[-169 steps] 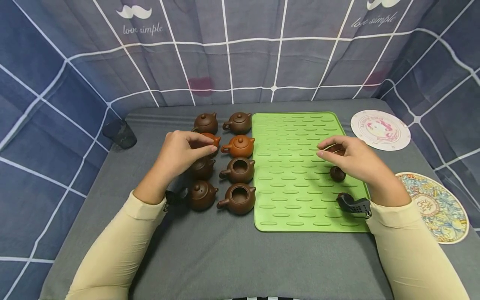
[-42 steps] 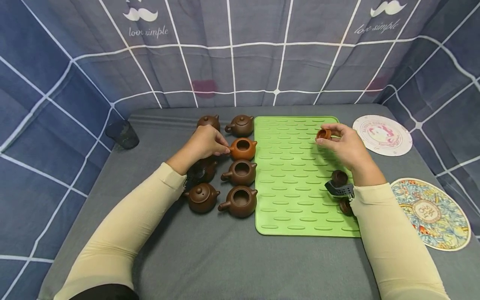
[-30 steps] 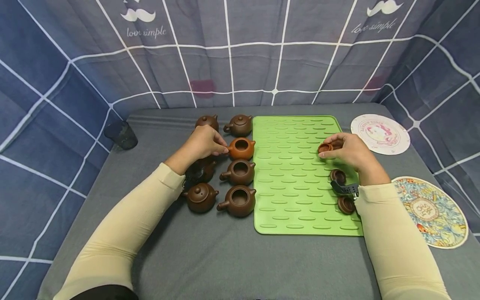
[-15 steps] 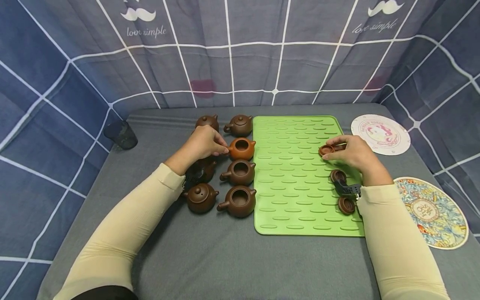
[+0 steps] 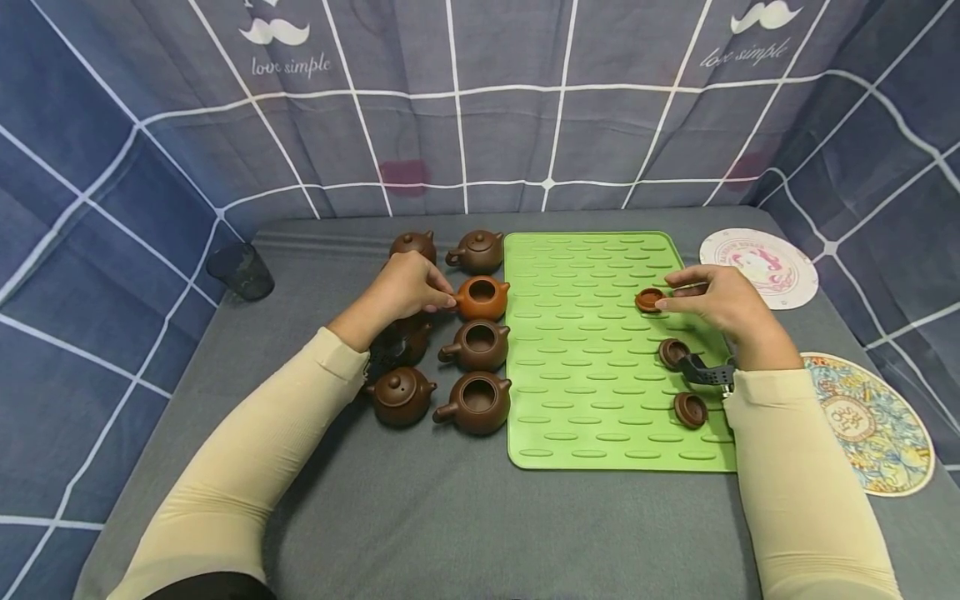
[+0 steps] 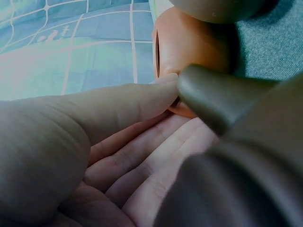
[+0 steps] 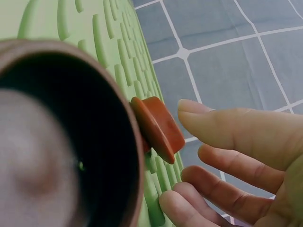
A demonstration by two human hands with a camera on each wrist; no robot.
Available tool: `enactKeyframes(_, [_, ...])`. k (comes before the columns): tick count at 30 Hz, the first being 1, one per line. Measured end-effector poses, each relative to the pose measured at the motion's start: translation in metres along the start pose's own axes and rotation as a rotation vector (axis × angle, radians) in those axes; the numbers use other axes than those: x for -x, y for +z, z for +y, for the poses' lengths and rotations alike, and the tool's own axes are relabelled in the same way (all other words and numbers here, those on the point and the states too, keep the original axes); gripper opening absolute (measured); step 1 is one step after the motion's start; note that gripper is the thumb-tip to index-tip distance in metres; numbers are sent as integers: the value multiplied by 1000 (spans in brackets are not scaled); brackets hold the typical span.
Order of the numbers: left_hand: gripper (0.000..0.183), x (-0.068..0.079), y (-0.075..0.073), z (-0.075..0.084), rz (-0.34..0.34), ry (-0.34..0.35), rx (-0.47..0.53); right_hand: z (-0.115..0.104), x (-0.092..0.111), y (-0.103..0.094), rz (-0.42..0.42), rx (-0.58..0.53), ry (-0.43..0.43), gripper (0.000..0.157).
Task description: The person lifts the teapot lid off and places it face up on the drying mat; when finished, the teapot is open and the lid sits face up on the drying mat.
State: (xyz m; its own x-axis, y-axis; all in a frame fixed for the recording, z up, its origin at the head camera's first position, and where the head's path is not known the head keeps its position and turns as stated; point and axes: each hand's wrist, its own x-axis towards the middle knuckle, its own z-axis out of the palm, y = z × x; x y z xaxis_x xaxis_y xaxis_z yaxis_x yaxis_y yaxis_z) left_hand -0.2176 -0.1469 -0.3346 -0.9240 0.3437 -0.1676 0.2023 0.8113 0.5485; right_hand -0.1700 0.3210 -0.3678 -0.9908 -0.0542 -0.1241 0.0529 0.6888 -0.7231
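My left hand (image 5: 412,287) pinches the handle of an orange-brown teapot (image 5: 482,313), whose top stands uncovered. In the left wrist view the thumb (image 6: 137,101) meets the handle beside the orange body. On the green mat (image 5: 585,429) lies an orange lid (image 5: 647,302), hollow side up. The right hand (image 5: 731,307) is just right of it, fingers spread; a small gap between the thumb (image 7: 213,123) and the orange lid (image 7: 161,127) shows in the right wrist view. Two dark brown lids (image 5: 690,410) rest upturned nearer me on the mat.
Two uncovered brown teapots (image 5: 491,421) stand in front of the orange one. Lidded brown teapots (image 5: 402,398) stand left and behind, some partly hidden by my left arm. A dark cup (image 5: 242,271) is far left; a pink-white round mat (image 5: 759,262) and a patterned one (image 5: 870,425) lie right.
The orange teapot's lid came off, and my right hand set it on the green mat, then let go and drew back rightward. My left hand moved right and took the teapot's handle.
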Motion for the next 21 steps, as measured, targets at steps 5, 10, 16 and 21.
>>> enactKeyframes(5, [10,1,-1,1,0,1,1,0,-1,-1,37,26,-27,63])
enactKeyframes(10, [10,1,-2,2,-4,2,6,0,-1,0,69,25,-65,59])
enactKeyframes(16, [9,0,-2,4,-13,16,-14,-5,-1,3,102,25,-81,54])
enactKeyframes(21, [11,1,-4,8,-22,23,-45,-9,0,4,100,-4,-92,53])
